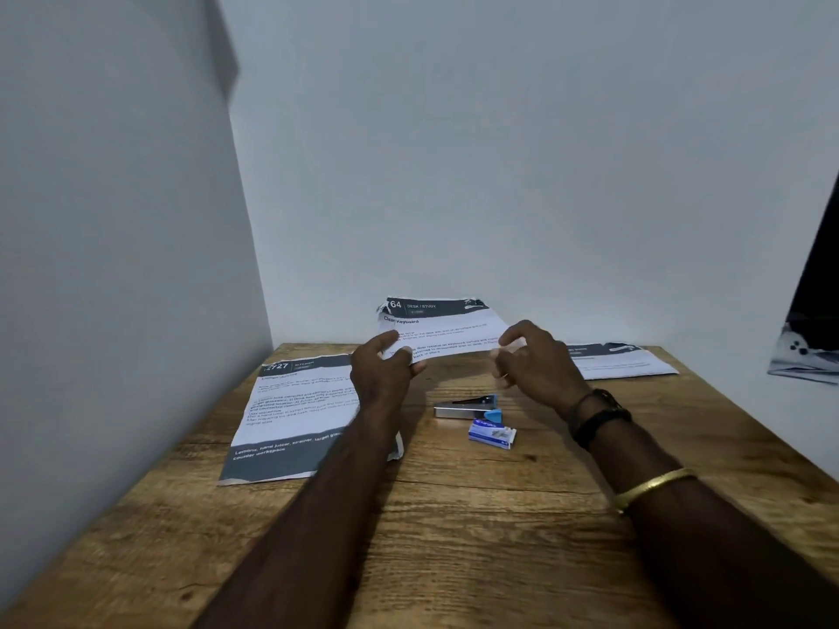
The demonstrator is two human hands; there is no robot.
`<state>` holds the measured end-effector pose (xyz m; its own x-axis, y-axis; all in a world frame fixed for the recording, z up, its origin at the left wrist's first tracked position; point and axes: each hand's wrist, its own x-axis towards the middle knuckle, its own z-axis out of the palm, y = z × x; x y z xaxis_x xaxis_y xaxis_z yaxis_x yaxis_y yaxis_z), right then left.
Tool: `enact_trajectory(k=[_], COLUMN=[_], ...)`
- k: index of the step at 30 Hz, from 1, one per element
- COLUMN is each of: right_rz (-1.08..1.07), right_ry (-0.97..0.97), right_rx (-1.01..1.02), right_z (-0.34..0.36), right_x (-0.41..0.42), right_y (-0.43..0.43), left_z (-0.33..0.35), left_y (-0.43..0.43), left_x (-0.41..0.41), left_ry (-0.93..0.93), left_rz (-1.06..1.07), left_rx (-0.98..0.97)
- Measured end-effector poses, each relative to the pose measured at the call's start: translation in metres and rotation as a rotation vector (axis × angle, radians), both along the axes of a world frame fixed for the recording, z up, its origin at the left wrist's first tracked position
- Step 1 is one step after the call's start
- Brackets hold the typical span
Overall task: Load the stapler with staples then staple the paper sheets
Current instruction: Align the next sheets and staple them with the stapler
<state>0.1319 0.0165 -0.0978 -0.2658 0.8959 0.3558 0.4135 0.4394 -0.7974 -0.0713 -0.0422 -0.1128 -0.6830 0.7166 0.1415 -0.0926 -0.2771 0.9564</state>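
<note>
A printed paper sheet headed "Clean Keyboard" is lifted above the wooden table. My left hand pinches its lower left edge and my right hand grips its lower right edge. Below the hands a small silver and blue stapler lies on the table. A blue box of staples sits just in front of it. A second sheet lies flat on the left, partly under my left forearm. A third sheet lies at the back right.
Grey walls close the table in at the left and the back. A dark object with a printed cover stands at the far right edge. My right wrist carries a dark watch and my right forearm a gold bangle.
</note>
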Motion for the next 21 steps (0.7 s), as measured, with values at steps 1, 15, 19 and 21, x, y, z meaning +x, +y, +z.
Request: enact_trajectory(k=[1, 15, 19, 21], right_rz=[0.023, -0.163, -0.271, -0.333], right_ry=[0.075, 0.292, 0.31, 0.285], right_rx=[-0.067, -0.097, -0.085, -0.064], right_z=[0.001, 0.001, -0.002, -0.006], right_x=[0.0, 0.028, 0.056, 0.072], right_y=[-0.001, 0.003, 0.014, 0.02], left_z=[0.001, -0.002, 0.006, 0.007], left_y=[0.0, 0.018, 0.032, 0.042], left_x=[0.001, 0.046, 0.073, 0.088], left_ry=[-0.017, 0.106, 0.214, 0.249], left_rz=[-0.019, -0.197, -0.234, -0.264], left_rx=[-0.006, -0.14, -0.208, -0.23])
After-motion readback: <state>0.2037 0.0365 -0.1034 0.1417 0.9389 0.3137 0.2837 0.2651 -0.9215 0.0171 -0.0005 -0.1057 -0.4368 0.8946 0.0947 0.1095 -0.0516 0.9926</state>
